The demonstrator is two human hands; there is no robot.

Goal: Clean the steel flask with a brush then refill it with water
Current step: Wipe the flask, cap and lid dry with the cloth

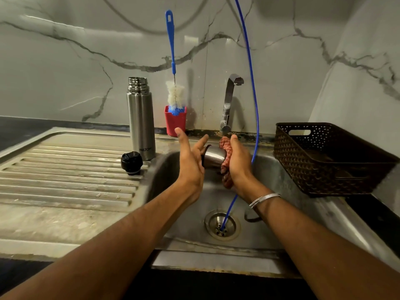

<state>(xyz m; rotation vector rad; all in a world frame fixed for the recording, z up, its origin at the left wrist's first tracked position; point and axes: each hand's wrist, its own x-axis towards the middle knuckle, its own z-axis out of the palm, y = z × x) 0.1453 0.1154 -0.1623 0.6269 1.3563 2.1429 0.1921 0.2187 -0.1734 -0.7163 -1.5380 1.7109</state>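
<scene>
One piece of lettering can be read: the brand name "MILTON", in pale capital letters low on the front of the tall cylindrical brushed-steel flask [141, 122], just above its base. The flask stands upright and uncapped on the steel draining board [65, 169] at the left edge of the sink basin. No other text, number, label or sign is legible on anything else in view.

steel cup [213, 157]: rim hidden | blue hose [249, 61]: top cut off
</scene>
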